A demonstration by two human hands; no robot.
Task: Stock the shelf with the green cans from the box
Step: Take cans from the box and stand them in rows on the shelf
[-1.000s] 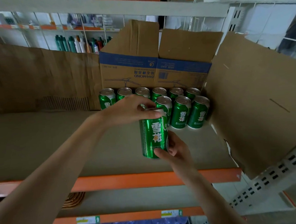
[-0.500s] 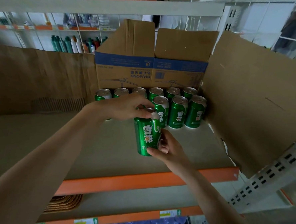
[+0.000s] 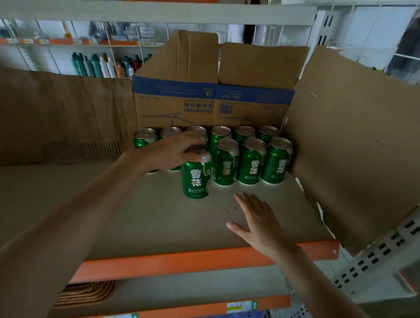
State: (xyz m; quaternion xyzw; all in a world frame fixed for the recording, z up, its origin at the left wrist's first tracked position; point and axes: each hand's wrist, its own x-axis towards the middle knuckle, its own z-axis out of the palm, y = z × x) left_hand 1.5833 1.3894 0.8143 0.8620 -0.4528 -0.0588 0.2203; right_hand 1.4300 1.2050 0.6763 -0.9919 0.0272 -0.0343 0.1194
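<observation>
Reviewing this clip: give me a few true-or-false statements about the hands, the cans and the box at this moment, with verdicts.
1. The left hand grips a green can by its top. True.
2. The right hand holds a can. False: it is open, holds nothing and touches none of the cans.
3. The stocked cans stand upright on the shelf. True.
4. The cardboard box stands in front of the cans. False: it stands behind them.
</observation>
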